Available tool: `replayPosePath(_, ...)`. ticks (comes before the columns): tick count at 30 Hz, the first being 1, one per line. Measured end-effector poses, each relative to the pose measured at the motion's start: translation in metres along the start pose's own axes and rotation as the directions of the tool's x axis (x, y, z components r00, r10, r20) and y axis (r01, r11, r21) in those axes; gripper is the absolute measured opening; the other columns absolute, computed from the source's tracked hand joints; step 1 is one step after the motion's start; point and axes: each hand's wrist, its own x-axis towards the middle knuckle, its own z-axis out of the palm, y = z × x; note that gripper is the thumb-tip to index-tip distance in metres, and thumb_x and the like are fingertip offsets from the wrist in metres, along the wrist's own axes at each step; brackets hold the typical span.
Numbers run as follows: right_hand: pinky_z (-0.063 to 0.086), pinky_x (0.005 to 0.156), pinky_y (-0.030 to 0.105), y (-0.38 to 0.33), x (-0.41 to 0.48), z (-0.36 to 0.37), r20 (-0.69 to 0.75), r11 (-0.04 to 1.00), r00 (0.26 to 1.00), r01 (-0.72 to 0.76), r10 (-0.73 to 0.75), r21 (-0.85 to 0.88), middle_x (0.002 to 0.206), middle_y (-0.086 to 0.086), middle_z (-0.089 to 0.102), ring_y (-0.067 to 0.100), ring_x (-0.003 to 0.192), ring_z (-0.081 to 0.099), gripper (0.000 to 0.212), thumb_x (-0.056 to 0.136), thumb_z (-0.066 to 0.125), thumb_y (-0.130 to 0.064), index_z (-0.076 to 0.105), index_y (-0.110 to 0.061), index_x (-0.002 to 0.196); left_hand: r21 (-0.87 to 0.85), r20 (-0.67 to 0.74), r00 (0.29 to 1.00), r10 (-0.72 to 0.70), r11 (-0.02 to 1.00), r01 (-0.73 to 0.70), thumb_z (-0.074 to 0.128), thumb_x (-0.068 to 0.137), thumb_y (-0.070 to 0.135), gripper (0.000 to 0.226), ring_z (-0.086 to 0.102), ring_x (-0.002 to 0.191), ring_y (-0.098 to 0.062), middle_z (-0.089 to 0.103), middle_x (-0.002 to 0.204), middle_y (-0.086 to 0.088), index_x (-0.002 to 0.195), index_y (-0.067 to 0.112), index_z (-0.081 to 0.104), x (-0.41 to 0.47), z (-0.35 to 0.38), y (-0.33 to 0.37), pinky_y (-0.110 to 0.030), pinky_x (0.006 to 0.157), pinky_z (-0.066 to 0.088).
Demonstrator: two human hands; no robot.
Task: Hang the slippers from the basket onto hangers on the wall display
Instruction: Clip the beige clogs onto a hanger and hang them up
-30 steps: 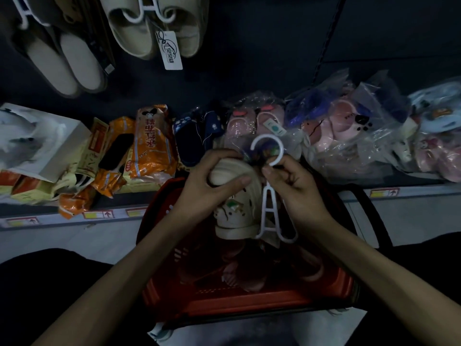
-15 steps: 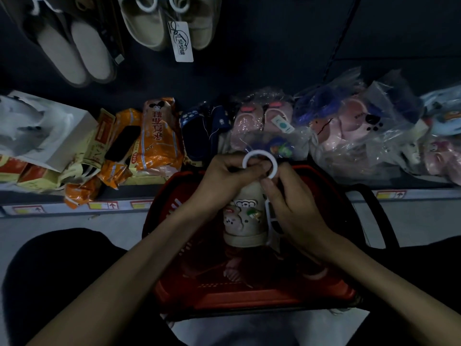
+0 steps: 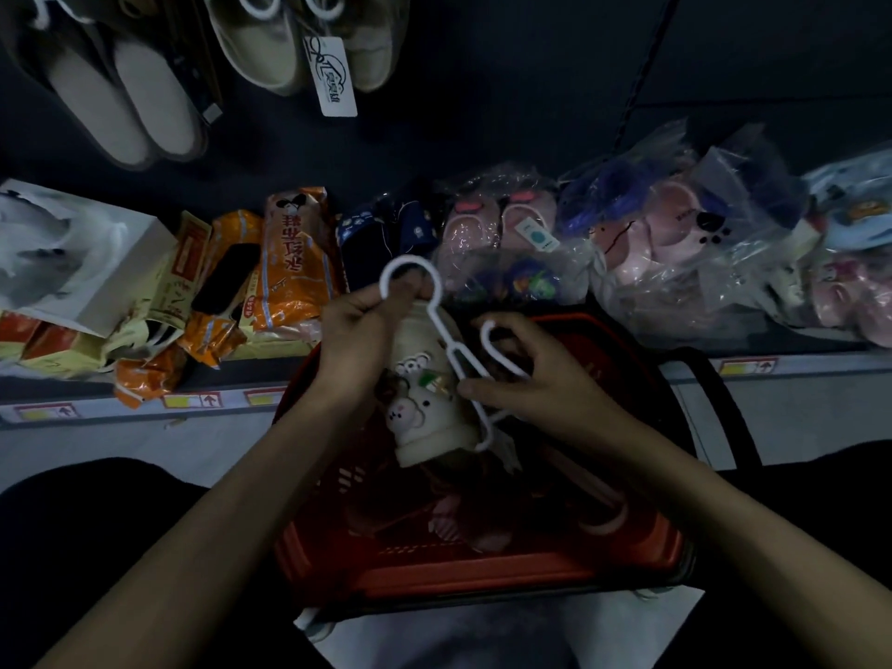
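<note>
A cream slipper (image 3: pixel 425 412) with cartoon animal charms hangs over the red basket (image 3: pixel 482 567). My left hand (image 3: pixel 362 340) grips its heel end and pinches the hook of a white plastic hanger (image 3: pixel 444 325) that slants down across the slipper. My right hand (image 3: pixel 521 379) holds the hanger's lower arms, one curved arm (image 3: pixel 487 333) looping above my fingers. More slippers lie dimly in the basket (image 3: pixel 482 528). On the dark wall display, two slipper pairs (image 3: pixel 120 94) (image 3: pixel 299 45) hang from white hangers at top left.
A low shelf behind the basket holds orange packaged slippers (image 3: pixel 289 263), a white box (image 3: pixel 82 258) and several clear-bagged pink and blue slippers (image 3: pixel 666 234). A paper tag (image 3: pixel 335 77) dangles from the hung beige pair. The basket's black handle (image 3: pixel 724 412) sits at right.
The hanger has tilted from upright to slanting, its hook swung left into my left hand. My right hand slid down to the hanger's lower arms. The slipper turned slightly.
</note>
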Motion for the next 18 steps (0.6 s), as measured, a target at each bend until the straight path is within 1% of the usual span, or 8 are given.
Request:
replayPosePath(1, 0.059, 0.085, 0.027, 0.003, -0.001, 0.001, 0.014, 1.0, 1.0, -0.004, 0.004, 0.021, 0.112, -0.003, 0.073, 0.009, 0.105, 0.071, 0.052, 0.08, 0.088, -0.016, 0.063, -0.025, 0.124, -0.021, -0.028, 0.999, -0.022, 1.0, 0.022, 0.069, 0.101, 0.032, 0.026, 0.073, 0.076, -0.03, 0.079, 0.091, -0.017, 0.092, 0.01, 0.081, 0.004, -0.007, 0.002, -0.037, 0.071, 0.06)
replayPosePath(4, 0.06, 0.09, 0.038, 0.012, -0.003, 0.005, 0.009, 0.997, 1.0, 0.012, -0.012, 0.071, 0.11, 0.005, 0.076, 0.019, 0.103, 0.074, 0.04, 0.081, 0.085, -0.007, 0.069, -0.012, 0.117, -0.05, -0.102, 0.992, -0.073, 0.996, 0.068, 0.072, 0.098, 0.038, 0.03, 0.067, 0.076, -0.032, 0.074, 0.089, -0.021, 0.09, 0.009, 0.079, 0.009, -0.019, 0.005, -0.04, 0.074, 0.055)
replayPosePath(8, 0.061, 0.09, 0.048, 0.024, -0.009, 0.013, -0.033, 0.996, 0.999, -0.02, 0.023, 0.085, 0.106, 0.009, 0.078, 0.025, 0.101, 0.075, 0.034, 0.082, 0.084, -0.006, 0.073, -0.008, 0.113, -0.016, -0.134, 0.982, -0.135, 0.991, 0.134, 0.07, 0.1, 0.035, 0.029, 0.073, 0.073, -0.026, 0.078, 0.086, -0.014, 0.097, 0.008, 0.08, 0.006, -0.016, -0.001, -0.035, 0.073, 0.059)
replayPosePath(10, 0.062, 0.087, 0.048, 0.026, -0.011, 0.014, -0.068, 0.994, 0.996, -0.052, 0.058, 0.098, 0.103, 0.014, 0.077, 0.03, 0.098, 0.075, 0.033, 0.081, 0.084, -0.004, 0.073, -0.004, 0.111, 0.014, -0.15, 0.978, -0.147, 0.989, 0.15, 0.07, 0.1, 0.038, 0.04, 0.075, 0.078, -0.035, 0.078, 0.09, -0.02, 0.1, 0.0, 0.078, 0.005, -0.016, -0.006, -0.041, 0.079, 0.062)
replayPosePath(11, 0.063, 0.085, 0.048, 0.027, -0.011, 0.014, -0.074, 0.992, 0.994, -0.07, 0.078, 0.108, 0.101, 0.017, 0.077, 0.033, 0.096, 0.075, 0.033, 0.08, 0.084, -0.003, 0.072, -0.002, 0.11, 0.033, -0.142, 0.979, -0.147, 0.988, 0.153, 0.069, 0.1, 0.041, 0.048, 0.075, 0.087, -0.042, 0.077, 0.097, -0.026, 0.105, -0.006, 0.075, 0.005, -0.016, -0.008, -0.047, 0.085, 0.062)
replayPosePath(12, 0.062, 0.084, 0.048, 0.029, -0.01, 0.013, -0.074, 0.991, 0.993, -0.081, 0.089, 0.108, 0.099, 0.019, 0.076, 0.035, 0.095, 0.075, 0.031, 0.079, 0.085, -0.003, 0.072, -0.001, 0.108, 0.047, -0.124, 0.98, -0.153, 0.986, 0.16, 0.068, 0.1, 0.042, 0.05, 0.074, 0.094, -0.044, 0.076, 0.101, -0.028, 0.11, -0.007, 0.074, 0.005, -0.017, -0.01, -0.049, 0.088, 0.062)
replayPosePath(15, 0.061, 0.08, 0.045, 0.031, -0.01, 0.008, -0.085, 0.991, 0.991, -0.095, 0.104, 0.099, 0.089, 0.015, 0.077, 0.028, 0.084, 0.076, 0.022, 0.078, 0.085, -0.003, 0.072, 0.0, 0.094, 0.077, -0.023, 0.984, -0.175, 0.981, 0.176, 0.066, 0.1, 0.034, 0.033, 0.078, 0.095, -0.032, 0.081, 0.099, -0.015, 0.111, 0.005, 0.079, 0.001, -0.018, -0.006, -0.034, 0.078, 0.063)
replayPosePath(18, 0.06, 0.078, 0.044, 0.033, -0.011, 0.004, -0.085, 0.993, 0.991, -0.101, 0.107, 0.067, 0.087, 0.013, 0.078, 0.028, 0.083, 0.076, 0.018, 0.078, 0.085, -0.004, 0.073, -0.001, 0.091, 0.133, 0.119, 0.984, -0.13, 0.985, 0.114, 0.074, 0.094, 0.026, 0.027, 0.077, 0.105, -0.028, 0.081, 0.107, -0.009, 0.116, 0.012, 0.079, 0.001, -0.022, -0.005, -0.041, 0.097, 0.059)
